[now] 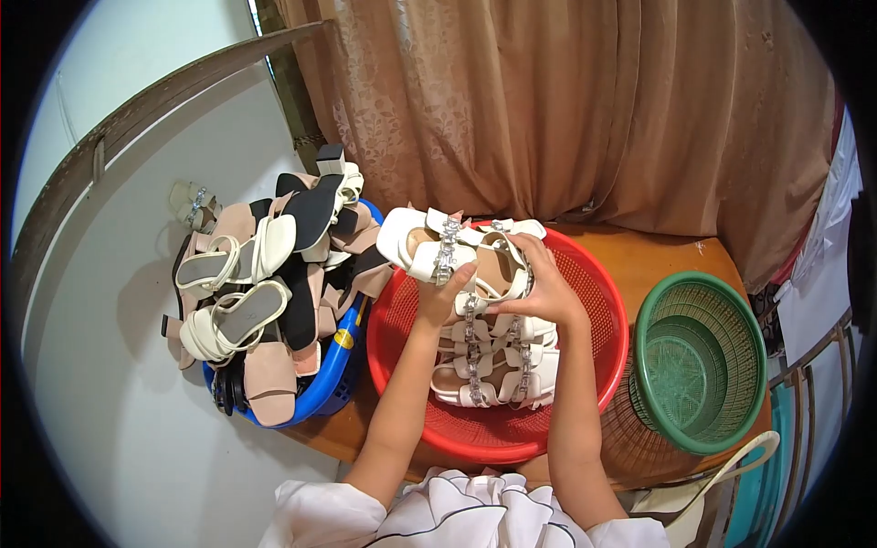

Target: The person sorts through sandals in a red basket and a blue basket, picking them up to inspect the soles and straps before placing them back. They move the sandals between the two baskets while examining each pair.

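Note:
Both my hands grip a white sandal (422, 248) with jewelled straps, raised over a red basket (605, 356). My left hand (445, 297) is closed around its middle, thumb up by the jewelled strap. Around the heel end, my right hand (548, 290) has its fingers wrapped over the back strap. Below, in the red basket, several similar white jewelled sandals (493, 384) lie stacked in rows. Another white sandal (525, 228) shows behind the held one at the basket's far rim.
At the left, a blue basket (333, 384) is heaped with pink, black and cream sandals (237, 320). A green basket (644, 402) stands at the right on the wooden table (630, 247). Behind hangs a brown curtain (548, 110). A cream bag strap (749, 447) sits near the right front edge.

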Demonstrator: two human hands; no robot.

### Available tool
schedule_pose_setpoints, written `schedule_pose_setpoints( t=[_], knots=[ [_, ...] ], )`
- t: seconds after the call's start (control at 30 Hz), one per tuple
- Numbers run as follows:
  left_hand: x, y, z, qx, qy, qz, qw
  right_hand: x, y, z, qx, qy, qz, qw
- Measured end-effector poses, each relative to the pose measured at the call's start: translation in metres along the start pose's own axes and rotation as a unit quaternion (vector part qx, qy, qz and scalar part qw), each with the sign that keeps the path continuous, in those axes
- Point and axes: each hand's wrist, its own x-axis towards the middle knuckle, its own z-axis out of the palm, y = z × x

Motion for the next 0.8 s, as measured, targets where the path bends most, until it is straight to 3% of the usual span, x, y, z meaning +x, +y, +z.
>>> schedule_pose_setpoints(
  t=[0.27,0.6,0.8],
  knots=[
    [-0.004,0.005,0.011,-0.046,-0.001,-0.056,0.997,0.002,-0.002,0.002,0.081,0.061,0.034,0.994],
    [-0.009,-0.001,0.01,-0.048,0.02,-0.074,0.996,0.003,-0.007,0.005,0.039,0.095,0.022,0.995],
    [-0.008,-0.001,0.012,0.068,-0.009,-0.044,0.997,0.003,-0.005,0.007,0.075,0.082,0.011,0.994]
  ],
)
